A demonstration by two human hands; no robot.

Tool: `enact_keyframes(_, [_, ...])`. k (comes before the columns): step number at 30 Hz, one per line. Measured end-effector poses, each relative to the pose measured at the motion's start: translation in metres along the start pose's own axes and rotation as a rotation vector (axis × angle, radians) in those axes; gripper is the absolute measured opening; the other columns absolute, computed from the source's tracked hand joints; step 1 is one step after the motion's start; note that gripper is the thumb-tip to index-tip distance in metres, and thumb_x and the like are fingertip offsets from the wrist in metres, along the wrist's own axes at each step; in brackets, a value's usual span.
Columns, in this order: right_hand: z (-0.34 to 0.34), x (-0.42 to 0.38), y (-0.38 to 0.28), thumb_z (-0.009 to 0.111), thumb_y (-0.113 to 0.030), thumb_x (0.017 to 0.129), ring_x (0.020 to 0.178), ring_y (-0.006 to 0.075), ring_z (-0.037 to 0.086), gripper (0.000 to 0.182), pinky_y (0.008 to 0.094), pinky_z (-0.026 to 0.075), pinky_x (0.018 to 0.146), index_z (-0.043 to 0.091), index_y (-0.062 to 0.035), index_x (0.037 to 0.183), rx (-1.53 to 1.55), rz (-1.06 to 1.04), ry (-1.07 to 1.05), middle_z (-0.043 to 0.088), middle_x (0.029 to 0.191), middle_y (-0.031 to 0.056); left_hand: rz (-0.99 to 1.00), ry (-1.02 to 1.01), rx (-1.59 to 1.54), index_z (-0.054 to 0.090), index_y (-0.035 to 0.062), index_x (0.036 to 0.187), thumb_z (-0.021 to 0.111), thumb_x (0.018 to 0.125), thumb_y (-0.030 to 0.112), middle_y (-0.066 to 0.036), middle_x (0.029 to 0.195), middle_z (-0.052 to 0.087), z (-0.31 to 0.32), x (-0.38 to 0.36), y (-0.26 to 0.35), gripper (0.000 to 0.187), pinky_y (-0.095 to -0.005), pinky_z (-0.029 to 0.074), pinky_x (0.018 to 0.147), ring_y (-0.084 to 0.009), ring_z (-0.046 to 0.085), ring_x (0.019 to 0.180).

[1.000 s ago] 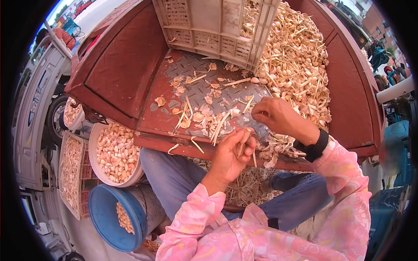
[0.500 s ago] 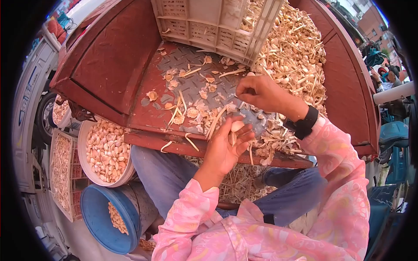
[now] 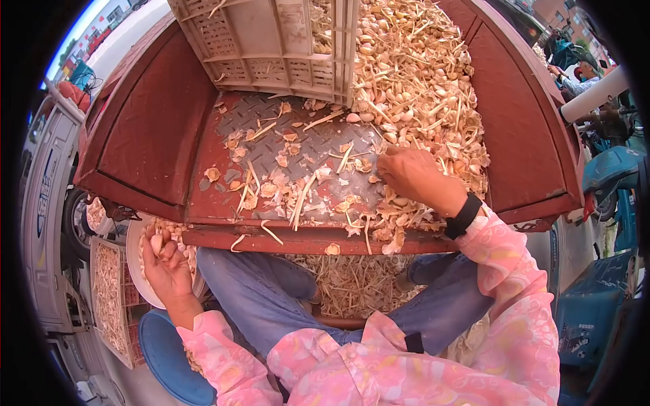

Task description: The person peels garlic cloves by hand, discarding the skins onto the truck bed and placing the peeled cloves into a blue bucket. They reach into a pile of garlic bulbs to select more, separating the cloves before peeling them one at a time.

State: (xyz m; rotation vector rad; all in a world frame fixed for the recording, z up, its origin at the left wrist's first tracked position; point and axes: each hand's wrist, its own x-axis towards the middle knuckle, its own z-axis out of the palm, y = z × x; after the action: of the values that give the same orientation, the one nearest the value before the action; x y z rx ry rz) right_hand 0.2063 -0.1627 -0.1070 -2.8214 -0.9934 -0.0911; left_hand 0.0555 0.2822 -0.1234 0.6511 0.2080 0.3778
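Observation:
My left hand [image 3: 168, 265] is over the white bucket [image 3: 140, 279] at the left, its fingers curled around garlic cloves [image 3: 157, 242]. On the right, my right hand [image 3: 413, 174] reaches palm down to the near left edge of the garlic heap [image 3: 420, 81], its fingers bent together. Whatever lies under those fingertips is hidden. Papery skins and cut stems [image 3: 301, 199] are scattered over the metal bed [image 3: 318, 145] left of that hand.
A plastic crate [image 3: 271, 47] stands on the bed beside the heap. The red front edge [image 3: 305, 240] runs above my knees. Left of me are a blue bucket [image 3: 159, 352] and a crate of garlic [image 3: 112, 291]. Stems litter the ground [image 3: 352, 284].
My left hand has moved from above the bed to the bucket at the left, with cloves in it. My right hand has gone down to the heap's edge. The view has shifted.

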Motion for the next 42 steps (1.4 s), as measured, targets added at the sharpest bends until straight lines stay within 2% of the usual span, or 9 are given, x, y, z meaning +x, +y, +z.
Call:
enact_keyframes(3, [-0.001, -0.009, -0.006, 0.058, -0.009, 0.071, 0.075, 0.0318, 0.058, 0.011, 0.0416, 0.047, 0.064, 0.054, -0.0039, 0.08, 0.075, 0.002, 0.089, 0.055, 0.077, 0.0131, 0.287, 0.532, 0.582, 0.052, 0.0008, 0.118, 0.047, 0.094, 0.021, -0.013, 0.104, 0.056, -0.048, 0.005, 0.033, 0.032, -0.0234, 0.046, 0.071, -0.0122, 0.054, 0.081])
enact_keyframes(6, [-0.007, -0.016, -0.017, 0.059, -0.01, 0.073, 0.075, 0.0311, 0.057, 0.013, 0.0406, 0.046, 0.063, 0.053, -0.005, 0.083, 0.249, -0.049, 0.203, 0.053, 0.078, 0.0111, 0.537, 0.617, 1.598, 0.053, -0.001, 0.116, 0.048, 0.093, 0.02, -0.011, 0.112, 0.056, -0.077, -0.003, 0.033, 0.031, -0.0304, 0.042, 0.088, -0.0153, 0.054, 0.098])
enact_keyframes(8, [-0.01, -0.014, -0.029, 0.059, -0.01, 0.075, 0.073, 0.0306, 0.056, 0.012, 0.0399, 0.046, 0.063, 0.053, -0.0062, 0.084, 0.421, -0.122, 0.282, 0.052, 0.078, 0.0098, 0.52, 0.388, 1.238, 0.052, -0.002, 0.116, 0.046, 0.094, 0.019, -0.011, 0.116, 0.055, -0.005, -0.019, 0.0, 0.031, -0.0311, 0.043, 0.088, -0.0179, 0.054, 0.104])
enact_keyframes(13, [-0.03, -0.01, -0.068, 0.061, -0.01, 0.078, 0.072, 0.0281, 0.055, 0.013, 0.0364, 0.045, 0.06, 0.058, -0.0066, 0.09, 0.542, -0.323, 0.268, 0.052, 0.078, 0.0087, -0.622, -0.233, 0.179, 0.045, -0.0012, 0.121, 0.037, 0.097, 0.036, -0.015, 0.109, 0.056, 0.155, -0.064, -0.143, 0.045, -0.0252, 0.054, 0.066, -0.0198, 0.06, 0.093])
enact_keyframes(15, [-0.031, -0.008, -0.062, 0.06, -0.011, 0.079, 0.074, 0.0287, 0.055, 0.015, 0.0368, 0.045, 0.062, 0.059, -0.0059, 0.093, 0.533, -0.247, 0.269, 0.053, 0.08, 0.0095, -0.779, -0.272, -0.238, 0.051, -0.0017, 0.113, 0.042, 0.096, 0.031, -0.012, 0.096, 0.059, 0.15, -0.054, -0.197, 0.038, -0.0234, 0.052, 0.062, -0.0152, 0.059, 0.084])
enact_keyframes(19, [-0.007, 0.013, 0.02, 0.058, -0.016, 0.082, 0.079, 0.0321, 0.057, 0.02, 0.0412, 0.046, 0.067, 0.059, -0.0038, 0.098, 0.198, 0.085, 0.367, 0.056, 0.085, 0.0123, -0.777, -0.173, -0.031, 0.056, -0.0012, 0.104, 0.048, 0.094, 0.022, -0.006, 0.085, 0.059, 0.161, -0.045, -0.217, 0.026, -0.0197, 0.046, 0.055, -0.0103, 0.054, 0.071])
enact_keyframes(26, [0.007, 0.02, 0.029, 0.05, -0.006, 0.075, 0.071, 0.0349, 0.061, 0.02, 0.0434, 0.047, 0.062, 0.06, -0.0079, 0.091, 0.001, 0.1, 0.088, 0.062, 0.071, 0.0156, -0.567, -0.252, 0.338, 0.056, -0.0011, 0.104, 0.051, 0.092, 0.015, -0.004, 0.082, 0.059, 0.171, -0.036, -0.203, 0.021, -0.015, 0.041, 0.051, -0.0047, 0.051, 0.064])
enact_keyframes(36, [-0.008, -0.003, -0.002, 0.063, -0.01, 0.082, 0.058, 0.0027, 0.042, 0.022, 0.0192, 0.035, 0.051, 0.058, -0.0056, 0.102, 1.128, 0.062, -0.041, 0.045, 0.064, -0.0062, -0.436, -0.3, 0.531, 0.05, -0.0008, 0.121, 0.053, 0.091, 0.018, -0.004, 0.088, 0.062, 0.187, -0.037, -0.234, 0.035, -0.014, 0.038, 0.047, -0.0015, 0.048, 0.059])
enact_keyframes(42, [-0.003, -0.007, -0.011, 0.06, -0.006, 0.084, 0.065, 0.0089, 0.052, 0.026, 0.0215, 0.043, 0.057, 0.059, -0.007, 0.109, 0.988, 0.052, 0.203, 0.054, 0.076, 0.0024, -0.328, -0.262, 0.524, 0.057, 0.0017, 0.112, 0.062, 0.087, 0.02, 0.002, 0.074, 0.06, 0.186, -0.04, -0.235, 0.031, -0.0139, 0.036, 0.045, -0.0009, 0.048, 0.055])
